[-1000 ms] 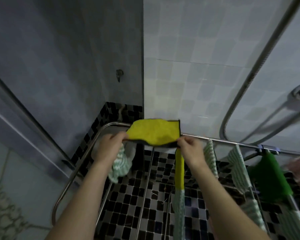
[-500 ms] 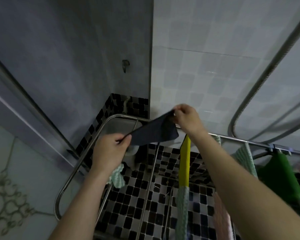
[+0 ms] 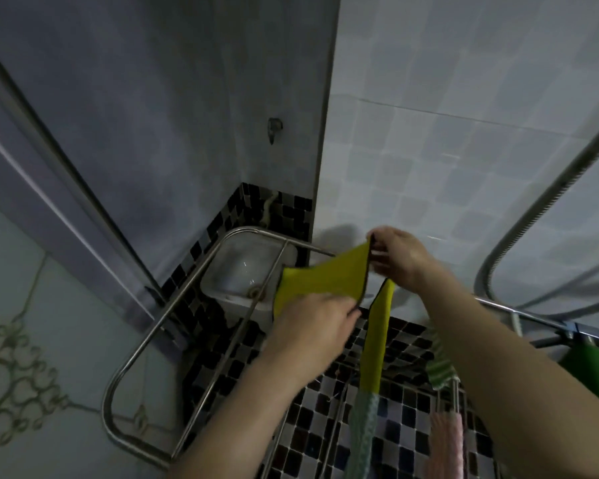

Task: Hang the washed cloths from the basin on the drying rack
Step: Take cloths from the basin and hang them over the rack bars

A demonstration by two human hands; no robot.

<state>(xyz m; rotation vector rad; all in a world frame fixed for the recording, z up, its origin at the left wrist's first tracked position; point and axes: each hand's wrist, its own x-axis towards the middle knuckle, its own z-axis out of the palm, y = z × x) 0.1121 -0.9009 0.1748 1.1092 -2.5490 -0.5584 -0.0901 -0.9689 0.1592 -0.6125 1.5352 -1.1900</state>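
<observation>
A yellow cloth (image 3: 325, 276) with a dark edge is stretched between my two hands above the steel drying rack (image 3: 173, 305). My left hand (image 3: 312, 326) grips its near lower edge. My right hand (image 3: 398, 257) pinches its far upper corner, higher up by the white wall. A second yellow cloth (image 3: 377, 333) hangs in a narrow strip over a rack bar just right of my left hand. A pale green cloth (image 3: 362, 433) hangs below it. The basin is not in view.
A striped green cloth (image 3: 440, 368), a pink cloth (image 3: 445, 444) and a dark green cloth (image 3: 588, 371) hang on the rack's right side. A white floor fixture (image 3: 246, 267) sits in the corner under the rack. A shower hose (image 3: 533, 219) loops at right.
The cloth has turned from its dark side back to its yellow side. My left hand moved right and nearer under it; my right hand stayed high near the wall.
</observation>
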